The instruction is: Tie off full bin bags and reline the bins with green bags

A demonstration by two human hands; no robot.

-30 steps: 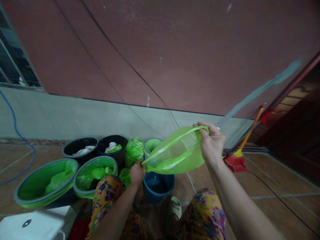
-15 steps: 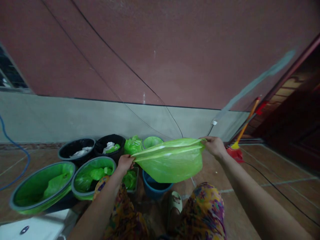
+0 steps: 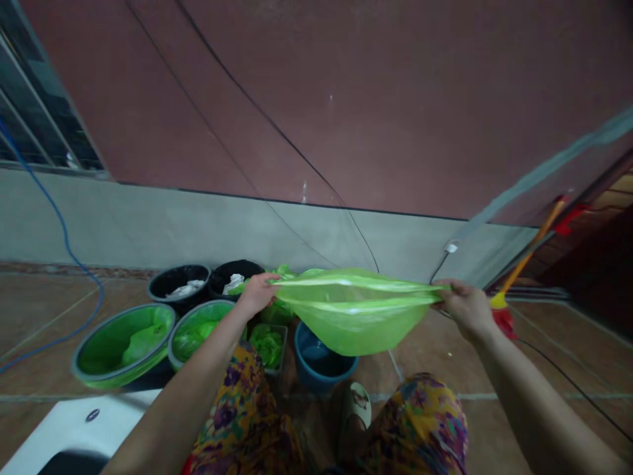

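A thin green plastic bag (image 3: 356,323) is stretched wide between my two hands, its mouth upward and slightly parted. My left hand (image 3: 258,293) pinches one end of its rim, and my right hand (image 3: 465,307) grips the other end. Below the bag, a blue bucket (image 3: 324,369) stands on the floor between my knees, partly covered by the hanging plastic. Beside that bucket, a small square bin (image 3: 283,359) holds crumpled green plastic (image 3: 267,344).
Two green-lined bins (image 3: 82,373) and two black-lined bins (image 3: 154,290) stand to the left. A white object (image 3: 59,429) lies at lower left. A blue hose (image 3: 64,237) hangs left. A yellow-handled broom (image 3: 524,264) leans at right, near a black cable (image 3: 568,376).
The bag is pulled wider and tauter, its lower part lifted and flattened. My hands have spread farther apart. The view has turned left, so more of the window shows.
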